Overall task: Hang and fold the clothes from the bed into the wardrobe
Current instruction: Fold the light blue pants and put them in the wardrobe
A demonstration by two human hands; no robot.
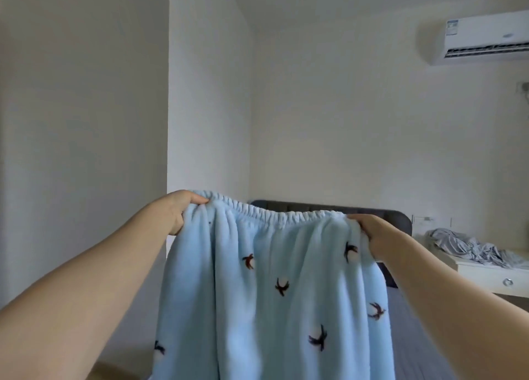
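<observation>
A pair of light blue fleece trousers (272,279) with small dark bird shapes hangs in front of me, stretched out by its elastic waistband. My left hand (179,211) grips the waistband's left end. My right hand (372,233) grips the right end, a little lower. The fabric drops straight down and leaves the frame at the bottom. Behind it the bed (415,322) with its dark headboard (380,212) is mostly hidden. No wardrobe is in view.
A white bedside table (492,276) with a round knob stands at the right, with crumpled grey cloth (469,248) on top. An air conditioner (486,36) hangs high on the right wall. A wall corner (169,93) juts out at the left.
</observation>
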